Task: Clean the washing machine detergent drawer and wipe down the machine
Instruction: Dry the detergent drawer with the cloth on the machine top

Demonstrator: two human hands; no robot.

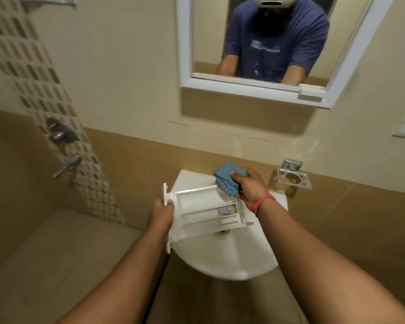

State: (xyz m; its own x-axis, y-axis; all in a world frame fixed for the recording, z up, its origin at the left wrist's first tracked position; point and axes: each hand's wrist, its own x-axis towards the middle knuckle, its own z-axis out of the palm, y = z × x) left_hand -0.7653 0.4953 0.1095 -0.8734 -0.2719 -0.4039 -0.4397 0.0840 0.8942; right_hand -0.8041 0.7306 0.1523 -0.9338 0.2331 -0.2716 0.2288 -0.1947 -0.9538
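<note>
We see the detergent drawer [206, 211] held over the sink [229, 258], its front panel to the left and its compartments facing up. The left hand [161, 213] grips the drawer at that front panel; the right hand [250, 185] is at the drawer's far right end, holding a cloth [225, 180] bunched against the back corner. The drain [223, 232] lies just below the drawer's near edge. Behind the sink stands the wall, with a mirror [185, 54] above. A holder [294, 177] is mounted right of the sink, and what seem to be tap handles [61, 134] are on the wall well to the left.
</note>
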